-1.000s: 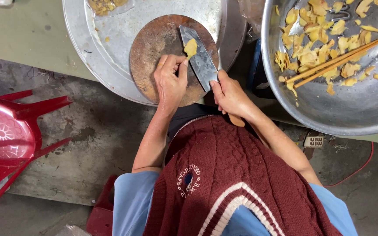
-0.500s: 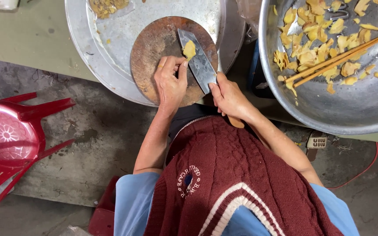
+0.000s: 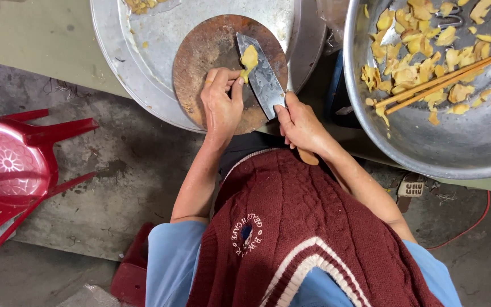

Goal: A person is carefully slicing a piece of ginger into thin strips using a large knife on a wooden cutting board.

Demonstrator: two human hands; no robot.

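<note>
Head view, looking straight down. Left hand (image 3: 221, 105) rests on a round wooden chopping board (image 3: 200, 62), its fingers curled and its fingertips (image 3: 235, 79) pressing a yellow ginger piece (image 3: 249, 57) just beyond them; this grip is closed on the piece from one side. Right hand (image 3: 301, 126) is wrapped tightly around the handle of a cleaver (image 3: 261, 77); the handle's wooden end (image 3: 309, 157) shows below the palm. Cleaver blade extends away from the right grip and lies against the ginger piece, between the two hands. Board sits inside a large metal tray (image 3: 137, 74). Right of the right grip stands a metal basin (image 3: 427, 148) holding ginger slices (image 3: 416, 68) and chopsticks (image 3: 444, 79). Left of the left grip, well apart, stands a red plastic stool (image 3: 12, 165).
</note>
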